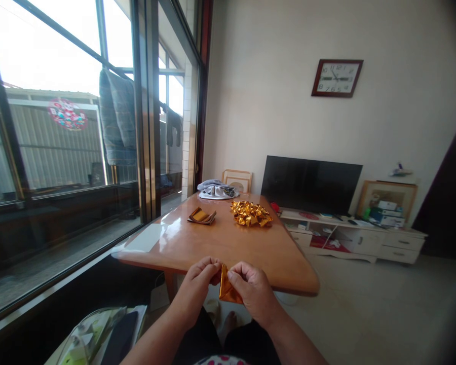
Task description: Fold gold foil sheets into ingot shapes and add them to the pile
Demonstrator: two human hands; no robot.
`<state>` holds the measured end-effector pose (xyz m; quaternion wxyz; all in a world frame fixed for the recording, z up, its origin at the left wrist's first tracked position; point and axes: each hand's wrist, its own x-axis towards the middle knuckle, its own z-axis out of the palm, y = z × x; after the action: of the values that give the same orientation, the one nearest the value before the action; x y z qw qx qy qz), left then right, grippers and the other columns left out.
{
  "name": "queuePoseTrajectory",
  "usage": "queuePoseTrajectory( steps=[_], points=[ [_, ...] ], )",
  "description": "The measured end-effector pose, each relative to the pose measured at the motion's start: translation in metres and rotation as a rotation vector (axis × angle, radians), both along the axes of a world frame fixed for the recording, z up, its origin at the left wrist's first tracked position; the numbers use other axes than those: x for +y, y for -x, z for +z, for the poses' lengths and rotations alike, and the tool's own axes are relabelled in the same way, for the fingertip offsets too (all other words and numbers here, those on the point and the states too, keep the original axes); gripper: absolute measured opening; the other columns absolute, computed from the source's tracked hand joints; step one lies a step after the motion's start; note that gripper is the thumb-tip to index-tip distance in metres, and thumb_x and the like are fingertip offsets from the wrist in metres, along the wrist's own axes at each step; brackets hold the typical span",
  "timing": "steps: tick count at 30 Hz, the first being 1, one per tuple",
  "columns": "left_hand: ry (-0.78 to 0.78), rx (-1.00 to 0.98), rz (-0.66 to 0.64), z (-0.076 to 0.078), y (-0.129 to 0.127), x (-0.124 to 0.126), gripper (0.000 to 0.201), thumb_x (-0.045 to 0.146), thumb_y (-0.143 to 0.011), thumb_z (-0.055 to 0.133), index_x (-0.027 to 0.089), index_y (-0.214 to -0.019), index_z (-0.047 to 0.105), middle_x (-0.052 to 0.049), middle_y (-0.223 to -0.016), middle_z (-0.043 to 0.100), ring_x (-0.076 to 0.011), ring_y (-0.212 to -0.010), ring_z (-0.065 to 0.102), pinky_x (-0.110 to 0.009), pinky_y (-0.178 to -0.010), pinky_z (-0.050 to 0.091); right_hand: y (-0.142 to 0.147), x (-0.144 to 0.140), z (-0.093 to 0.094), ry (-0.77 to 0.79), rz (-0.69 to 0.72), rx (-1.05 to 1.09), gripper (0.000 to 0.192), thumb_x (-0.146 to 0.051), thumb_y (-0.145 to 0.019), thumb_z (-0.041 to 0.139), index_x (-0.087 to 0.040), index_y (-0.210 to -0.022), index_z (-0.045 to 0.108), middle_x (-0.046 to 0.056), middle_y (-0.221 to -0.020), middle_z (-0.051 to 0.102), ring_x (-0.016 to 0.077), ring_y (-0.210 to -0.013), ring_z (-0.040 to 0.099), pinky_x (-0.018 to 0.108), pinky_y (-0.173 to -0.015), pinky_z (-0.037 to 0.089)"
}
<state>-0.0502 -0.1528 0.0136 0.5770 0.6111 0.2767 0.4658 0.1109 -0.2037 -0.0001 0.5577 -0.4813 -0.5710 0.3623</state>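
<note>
gold paper (226,290), folded to a pointed shape, is pinched between both hands just past the near edge of the table (228,248), above the lap. the left hand (199,276) is closed on its upper left corner with fingertips and thumb, and the right hand (251,286) is closed on its right side, thumb laid along the fold. the two hands are nearly touching over the paper, so its middle is partly hidden by the fingers.

farther out on the wooden tabletop, a heap of folded gold pieces (251,213) is seen, and to its left a small stack of flat gold sheets (201,216), well apart from the hands. a bundle of cloth (217,189) is laid at the far end of the table. beyond it a dark television (310,184) is stood on a low white cabinet (365,238), and a clock (337,77) is hung on the wall. sliding glass doors (79,126) are seen at the left.
</note>
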Motion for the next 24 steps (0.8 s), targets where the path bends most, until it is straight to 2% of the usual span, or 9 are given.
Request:
queuePoseTrajectory(
  steps=[6,11,17,24],
  points=[
    [0.035,-0.033,-0.063,-0.0062,0.0022,0.0037,0.015,0.029,-0.087,0.063,0.017,-0.080,0.065,0.001,-0.071,0.054,-0.0139,-0.070,0.045,-0.025,-0.069,0.037,-0.0018,0.0024,-0.0043,0.025,0.032,0.064,0.032,-0.046,-0.089,0.066,-0.016,-0.079,0.059,-0.003,-0.067,0.051,0.0113,-0.060,0.044,0.024,-0.055,0.038],
    [0.050,-0.023,-0.058,-0.0073,0.0021,0.0050,0.014,0.029,-0.086,0.065,0.016,-0.081,0.065,0.002,-0.068,0.053,-0.0129,-0.067,0.044,-0.025,-0.067,0.036,-0.0030,0.0030,-0.0032,0.027,0.046,0.043,0.033,-0.047,-0.089,0.066,-0.016,-0.080,0.061,-0.003,-0.067,0.053,0.0113,-0.061,0.044,0.024,-0.056,0.038],
    [-0.006,-0.003,-0.045,-0.0031,0.0011,0.0021,0.031,0.040,-0.089,0.065,0.017,-0.069,0.060,0.002,-0.066,0.051,-0.0130,-0.066,0.044,-0.024,-0.065,0.036,-0.0023,0.0014,-0.0012,0.018,0.018,0.004,0.035,-0.050,-0.089,0.065,-0.017,-0.078,0.060,-0.004,-0.066,0.051,0.0109,-0.060,0.043,0.023,-0.055,0.037],
    [-0.031,0.038,-0.028,-0.0030,-0.0021,0.0005,0.032,0.044,-0.090,0.065,0.015,-0.076,0.065,0.001,-0.069,0.053,-0.0135,-0.068,0.045,-0.024,-0.065,0.037,-0.0038,0.0011,-0.0023,0.022,0.020,-0.013,0.034,-0.049,-0.090,0.064,-0.017,-0.079,0.060,-0.003,-0.067,0.051,0.0112,-0.060,0.043,0.023,-0.055,0.038]
  ],
)
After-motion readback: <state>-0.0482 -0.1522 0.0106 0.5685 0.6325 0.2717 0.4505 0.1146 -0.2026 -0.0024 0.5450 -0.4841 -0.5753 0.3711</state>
